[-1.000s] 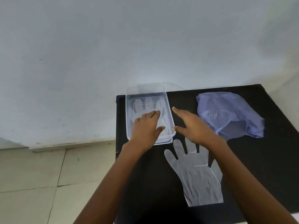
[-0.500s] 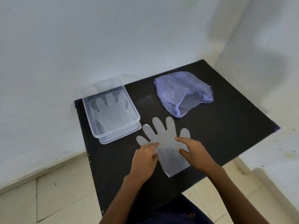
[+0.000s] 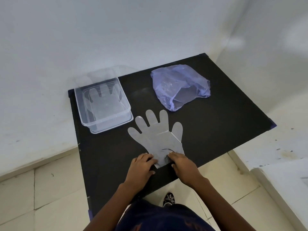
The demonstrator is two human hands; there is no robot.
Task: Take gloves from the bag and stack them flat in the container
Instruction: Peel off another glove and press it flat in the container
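Observation:
A clear plastic glove (image 3: 156,134) lies flat on the black table (image 3: 216,124), fingers pointing away from me. My left hand (image 3: 143,165) and my right hand (image 3: 181,165) both rest on its cuff end, fingers pinching the edge, which is slightly wrinkled between them. A clear rectangular container (image 3: 102,105) stands at the table's far left with one glove lying flat inside. The purple plastic bag (image 3: 180,87) sits crumpled at the far middle, its mouth facing me, with clear plastic showing inside.
The table stands in a corner of white walls. Its near edge runs just below my hands. Tiled floor surrounds it, and a white ledge (image 3: 283,164) lies to the right. My foot (image 3: 169,199) shows under the near edge.
My hands left the container, came down onto the loose glove, then slid back from its palm to its cuff. The camera view pulled back and higher.

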